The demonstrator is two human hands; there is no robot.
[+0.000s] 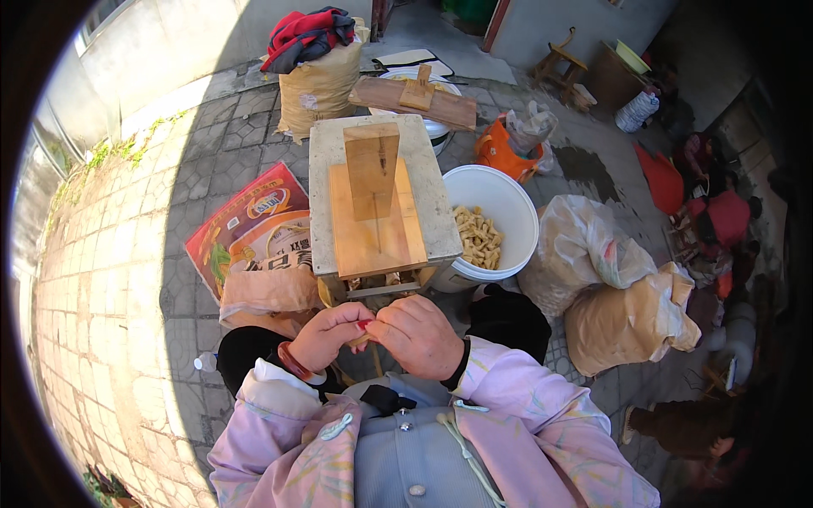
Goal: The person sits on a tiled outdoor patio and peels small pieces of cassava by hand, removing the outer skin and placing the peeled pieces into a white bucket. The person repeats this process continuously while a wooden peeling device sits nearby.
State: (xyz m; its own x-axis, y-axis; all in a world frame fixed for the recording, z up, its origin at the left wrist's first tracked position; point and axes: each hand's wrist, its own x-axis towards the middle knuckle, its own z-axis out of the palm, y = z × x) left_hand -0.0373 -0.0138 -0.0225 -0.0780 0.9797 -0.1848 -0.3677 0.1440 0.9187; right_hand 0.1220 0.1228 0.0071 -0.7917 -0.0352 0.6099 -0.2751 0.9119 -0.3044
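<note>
My left hand (333, 330) and my right hand (419, 336) meet in front of a small stand (321, 209). Pinched between their fingertips is a small pale strip (361, 341), mostly hidden by the fingers. On the stand's grey top lies a wooden board (346, 238) with an upright wooden block (370, 171) on it. Just right of the stand is a white bucket (517, 216), partly filled with short beige pieces (477, 236) that look folded or knotted. A printed sack (254, 225) lies left of the stand.
A full woven sack (321, 82) carries a red and dark garment (308, 38). Behind the stand, a plank (454, 113) rests across another white bucket (438, 130). Right are an orange container (502, 149) and two bulging sacks (565, 254). Several people (724, 219) sit far right.
</note>
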